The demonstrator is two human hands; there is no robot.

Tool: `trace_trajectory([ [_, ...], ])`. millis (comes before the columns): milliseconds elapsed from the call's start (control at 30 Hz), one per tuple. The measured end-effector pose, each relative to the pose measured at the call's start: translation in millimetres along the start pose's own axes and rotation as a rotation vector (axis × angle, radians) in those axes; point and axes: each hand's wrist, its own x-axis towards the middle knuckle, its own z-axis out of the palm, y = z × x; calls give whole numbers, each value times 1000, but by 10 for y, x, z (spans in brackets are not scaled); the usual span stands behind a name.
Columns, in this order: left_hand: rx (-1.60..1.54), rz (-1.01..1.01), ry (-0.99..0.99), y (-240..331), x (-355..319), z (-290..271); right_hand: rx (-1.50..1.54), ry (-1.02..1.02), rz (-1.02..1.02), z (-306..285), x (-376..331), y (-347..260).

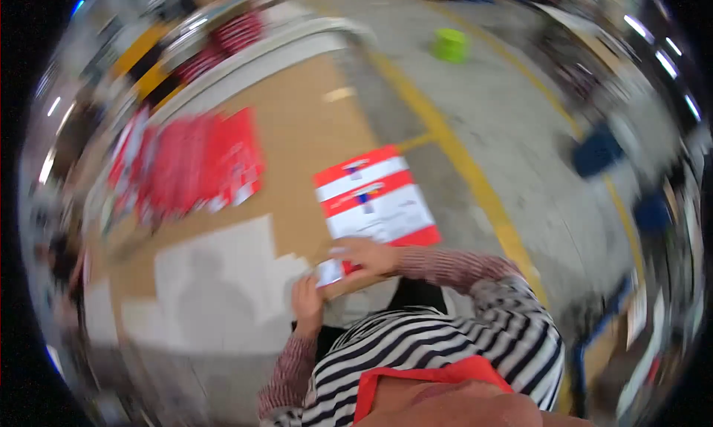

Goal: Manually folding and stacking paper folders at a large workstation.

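Observation:
At the near edge of the table, both hands are on a small red-and-white printed piece (330, 272), probably card; blur and the fingers hide its shape. My left hand (307, 302) has its fingers closed on the piece's left side. From the right, my right hand (369, 257) reaches over it, fingers bent around its upper part. Just beyond the right hand lie flat red-and-white printed sheets (379, 204) with small coloured pictures, partly overhanging the table's right edge. I cannot make out whether the held piece joins them.
A brown board covers the table (297, 108). On its left is a heap of red printed pieces (197, 160); nearer lie white sheets (215, 278) under my shadow. Grey floor with yellow lines (460, 160) runs along the right. A bright green bin (450, 45) stands farther off.

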Motion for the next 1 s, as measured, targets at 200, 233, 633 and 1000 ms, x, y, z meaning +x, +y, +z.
trace_trajectory([
  [200, 98, 86, -367, 184, -55, -503, -27, -165, -81, 273, 154, 67],
  [233, 115, 97, -493, 218, -5, -582, -13, -113, -102, 217, 103, 65],
  [633, -48, -383, 205, -313, -54, -412, 63, -146, -32, 186, 31, -76],
  [1000, -563, -1085, 510, -279, -517, -289, 110, -152, -15, 98, -10, -103],
])
